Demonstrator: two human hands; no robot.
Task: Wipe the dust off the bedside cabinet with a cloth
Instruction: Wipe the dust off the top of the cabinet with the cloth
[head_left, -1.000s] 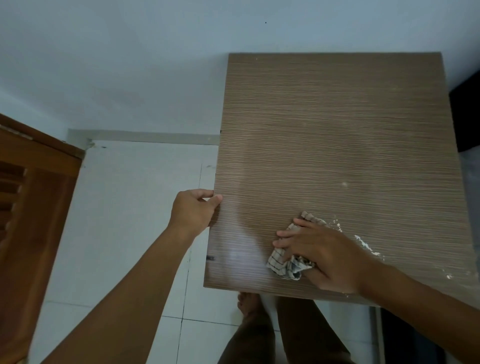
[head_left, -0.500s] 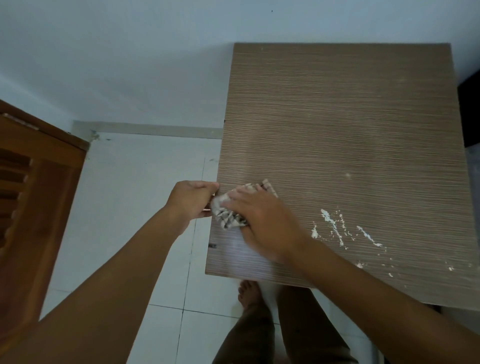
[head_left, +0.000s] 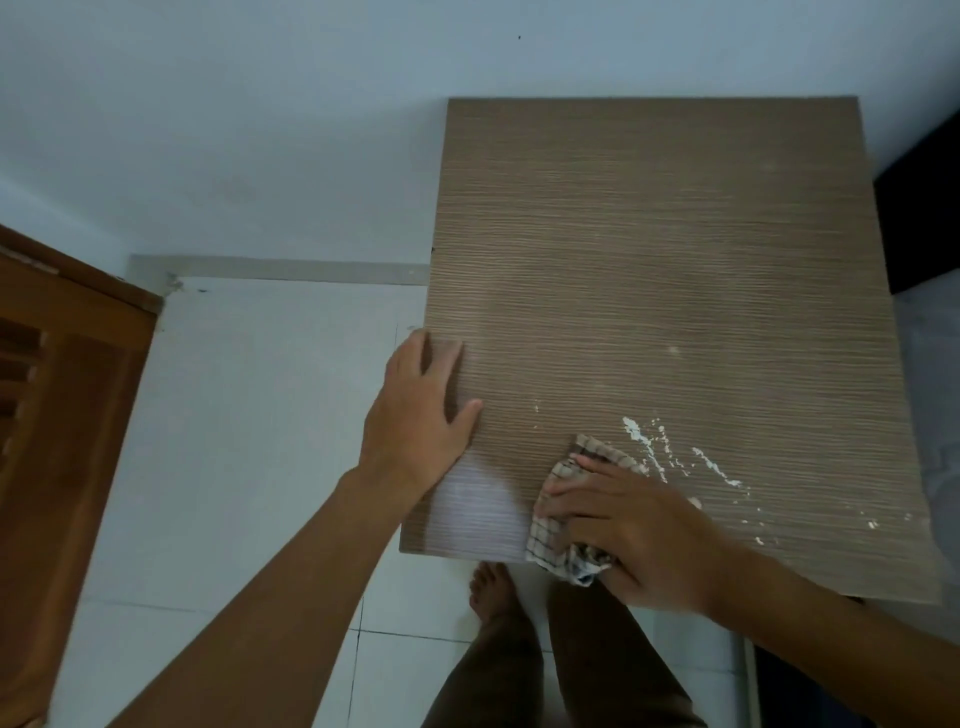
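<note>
The bedside cabinet (head_left: 675, 270) shows its brown wood-grain top from above. White dust streaks (head_left: 670, 452) lie near its front right. My right hand (head_left: 634, 525) presses a checked cloth (head_left: 556, 540) flat on the top near the front edge, just left of the streaks. My left hand (head_left: 421, 415) lies flat with fingers spread on the top's left edge and holds nothing. A pale sheen shows on the surface between the two hands.
White floor tiles (head_left: 249, 441) spread to the left and front. A brown wooden door (head_left: 57, 426) stands at far left. My legs and a bare foot (head_left: 493, 592) are below the cabinet's front edge. A dark object (head_left: 919, 218) sits at the right, against the pale wall.
My right hand swept the cloth left to the cabinet's left edge, then back right toward the front edge. My left hand went from gripping the side edge to lying flat on the top.
</note>
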